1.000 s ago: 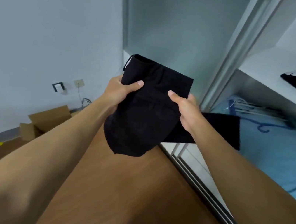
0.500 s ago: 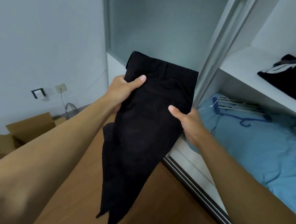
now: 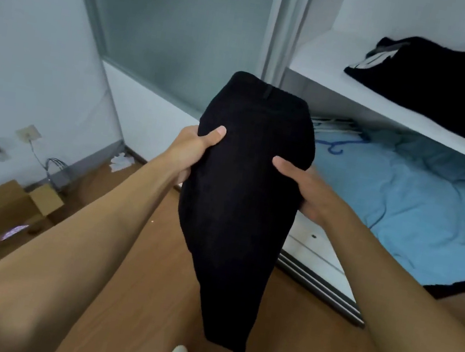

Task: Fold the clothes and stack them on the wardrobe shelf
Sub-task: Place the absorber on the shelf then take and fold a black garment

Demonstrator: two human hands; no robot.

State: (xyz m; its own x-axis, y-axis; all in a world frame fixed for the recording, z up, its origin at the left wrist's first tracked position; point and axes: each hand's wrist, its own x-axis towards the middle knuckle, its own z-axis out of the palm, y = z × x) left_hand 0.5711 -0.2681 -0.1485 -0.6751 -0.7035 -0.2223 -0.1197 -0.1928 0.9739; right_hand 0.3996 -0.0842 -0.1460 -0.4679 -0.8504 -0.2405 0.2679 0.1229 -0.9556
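I hold black trousers [image 3: 244, 196] in the air in front of me, waistband up, the legs hanging down toward the floor. My left hand [image 3: 191, 151] grips their left edge with the thumb on the front. On the opposite edge my right hand [image 3: 305, 189] grips the cloth the same way. The white wardrobe shelf [image 3: 327, 69] lies up and to the right, with a pile of black clothes [image 3: 446, 85] on it.
Below the shelf lies a crumpled light blue sheet [image 3: 421, 205] with hangers [image 3: 336, 128] at its back. A frosted sliding door [image 3: 173, 20] stands behind the trousers. An open cardboard box [image 3: 0, 212] sits on the wooden floor [image 3: 144, 299] at the left. The door track [image 3: 320, 284] runs along the floor.
The folded trousers have dropped open and now hang full length. Both hands have shifted down the sides, and the view has swung right toward the shelf.
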